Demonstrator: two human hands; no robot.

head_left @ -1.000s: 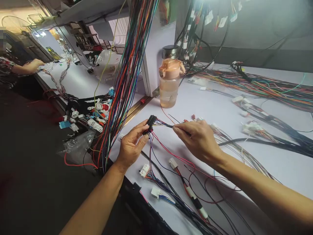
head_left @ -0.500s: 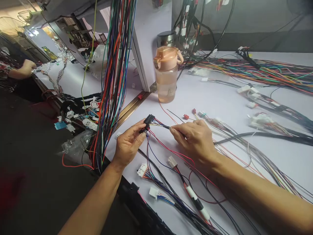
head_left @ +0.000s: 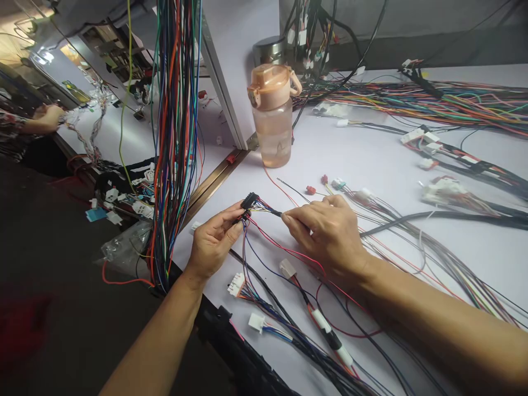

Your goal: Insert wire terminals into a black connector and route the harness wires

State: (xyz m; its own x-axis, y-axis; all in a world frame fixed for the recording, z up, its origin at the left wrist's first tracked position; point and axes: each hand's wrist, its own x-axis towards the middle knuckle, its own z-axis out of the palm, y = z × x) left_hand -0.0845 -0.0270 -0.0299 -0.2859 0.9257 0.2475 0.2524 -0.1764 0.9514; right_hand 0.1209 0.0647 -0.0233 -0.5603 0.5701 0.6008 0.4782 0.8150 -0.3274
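Observation:
My left hand (head_left: pixel 214 237) pinches a black wire connector (head_left: pixel 249 202) between thumb and fingers above the white tabletop. Thin coloured wires run out of the connector to the right and downward. Just to its right, my right hand (head_left: pixel 328 228) is closed on the black-sheathed cable (head_left: pixel 275 213) where those wires are bundled. Red wires (head_left: pixel 284 248) hang from the connector and pass beneath my right arm. Below my hands lie a white multi-pin connector (head_left: pixel 236 285), a smaller white connector (head_left: pixel 256 322) and a greyish connector (head_left: pixel 287 268), each on its own wires.
A water bottle with a peach lid (head_left: pixel 271 118) stands behind my hands, a dark-lidded container (head_left: pixel 269 50) behind it. A thick bundle of coloured wires (head_left: pixel 175 137) hangs at left. More harnesses (head_left: pixel 433 102) cover the table's back. Another person's arm (head_left: pixel 43 120) shows far left.
The whole view has shifted slightly, so most things appear a little further left and higher. Both hands keep their hold on the connector and cable, in nearly the same pose.

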